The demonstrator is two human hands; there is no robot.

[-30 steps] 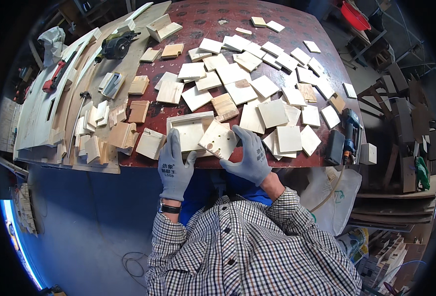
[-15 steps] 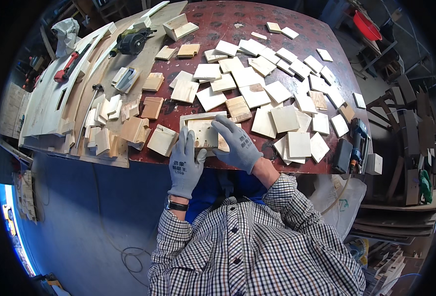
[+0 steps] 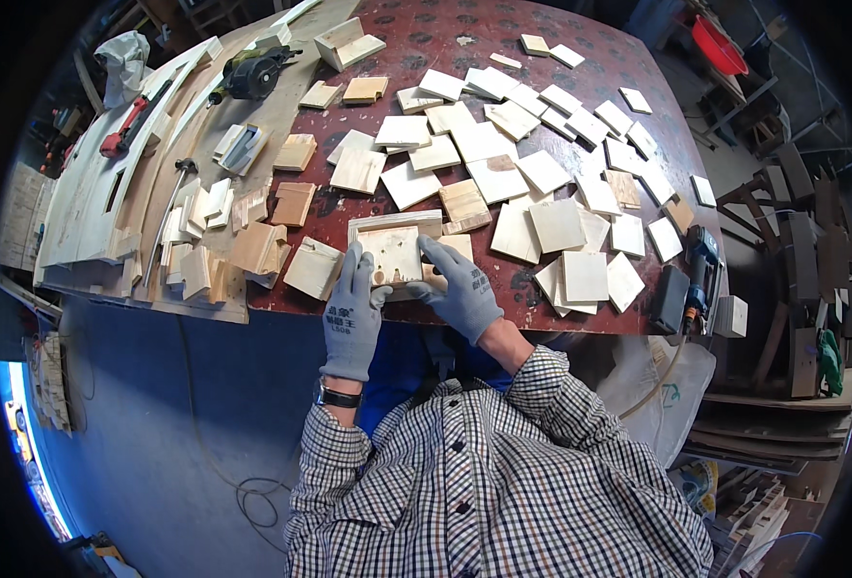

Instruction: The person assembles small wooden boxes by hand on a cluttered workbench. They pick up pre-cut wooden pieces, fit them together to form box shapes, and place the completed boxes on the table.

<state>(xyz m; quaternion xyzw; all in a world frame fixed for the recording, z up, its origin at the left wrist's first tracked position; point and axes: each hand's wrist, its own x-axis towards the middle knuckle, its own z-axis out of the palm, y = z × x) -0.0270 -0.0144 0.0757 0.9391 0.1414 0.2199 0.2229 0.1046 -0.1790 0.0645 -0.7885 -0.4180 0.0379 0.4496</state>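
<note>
Between my two grey-gloved hands is a small wooden piece of joined boards (image 3: 393, 252), with a raised strip along its far edge and dark marks on its flat face. My left hand (image 3: 353, 313) closes on its left near corner, fingers on top and thumb at the near edge. On the right side my right hand (image 3: 466, 292) grips it too, its fingertips pressed on that edge and the thumb partly hidden. Just left of the piece lies a pale wood block (image 3: 313, 268). Beyond it is a browner block (image 3: 465, 205).
Many pale square boards (image 3: 558, 226) lie scattered over the dark red tabletop (image 3: 426, 48). Wood blocks (image 3: 260, 249) pile up at left, near a hammer (image 3: 187, 167) and a circular saw (image 3: 255, 73). A blue power tool (image 3: 701, 270) stands at the right edge.
The wooden piece has tipped so more of its upper face shows. My right hand's fingers have slid back off its face to the right edge; both hands shifted slightly.
</note>
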